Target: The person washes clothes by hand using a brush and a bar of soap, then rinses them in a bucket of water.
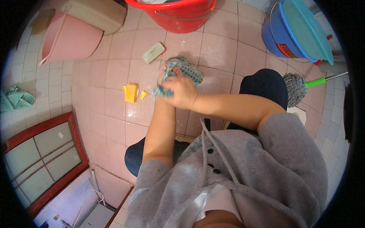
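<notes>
A blue, yellow and grey checked cloth (188,72) is bunched up over the tiled floor in front of me. My right hand (181,88) grips it, and one blurred end of the cloth sticks out past the fingers on the left. Behind it, my left hand (161,74) is also on the cloth, partly covered by the fabric and the right hand. A scrub brush (153,53) with a pale back and a red edge lies just beyond the cloth. To the left, a yellow bar of soap (131,93) rests with a smaller yellow piece (143,95) beside it.
A red bucket (179,18) with contents stands at the far side. Right of it is a blue bucket (269,40) with a light-blue basin on top. A mop (295,89) lies near my right knee. Far left are a pink basket (74,40) and a red-framed door (81,142).
</notes>
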A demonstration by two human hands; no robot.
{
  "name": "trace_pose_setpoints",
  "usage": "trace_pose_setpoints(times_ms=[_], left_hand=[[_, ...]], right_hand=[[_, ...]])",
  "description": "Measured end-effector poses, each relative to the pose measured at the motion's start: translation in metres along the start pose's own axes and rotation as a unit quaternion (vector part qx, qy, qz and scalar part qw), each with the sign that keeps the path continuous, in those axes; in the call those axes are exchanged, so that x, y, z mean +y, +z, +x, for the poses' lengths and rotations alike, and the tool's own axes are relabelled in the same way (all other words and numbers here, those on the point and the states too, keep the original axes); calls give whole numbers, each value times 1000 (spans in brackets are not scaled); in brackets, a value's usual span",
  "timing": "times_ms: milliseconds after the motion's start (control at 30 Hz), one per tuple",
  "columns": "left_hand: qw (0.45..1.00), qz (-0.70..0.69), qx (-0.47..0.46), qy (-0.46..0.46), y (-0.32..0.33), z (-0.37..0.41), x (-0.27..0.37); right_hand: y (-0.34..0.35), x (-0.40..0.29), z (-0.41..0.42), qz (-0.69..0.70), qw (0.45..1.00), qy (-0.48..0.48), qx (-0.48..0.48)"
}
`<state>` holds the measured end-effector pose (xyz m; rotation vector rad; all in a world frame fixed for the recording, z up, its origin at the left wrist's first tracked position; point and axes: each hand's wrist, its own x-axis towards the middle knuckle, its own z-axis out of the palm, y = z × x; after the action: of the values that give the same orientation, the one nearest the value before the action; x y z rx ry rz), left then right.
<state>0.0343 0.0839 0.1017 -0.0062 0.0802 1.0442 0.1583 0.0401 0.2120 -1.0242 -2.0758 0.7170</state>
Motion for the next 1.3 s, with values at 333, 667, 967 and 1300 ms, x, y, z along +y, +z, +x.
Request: trace_pose_setpoints(times_ms=[333,667,967,1300], left_hand=[[940,89,328,38,102,15,-37],[987,53,154,-13,31,7,-18],[986,97,129,-46,38,-5,6],[947,122,287,85,61,15,-23]], right_hand=[[2,112,45,157,943,240,167],[12,10,-3,45,997,16,60],[9,5,8,43,989,76,117],[-13,18,29,23,977,183,109]])
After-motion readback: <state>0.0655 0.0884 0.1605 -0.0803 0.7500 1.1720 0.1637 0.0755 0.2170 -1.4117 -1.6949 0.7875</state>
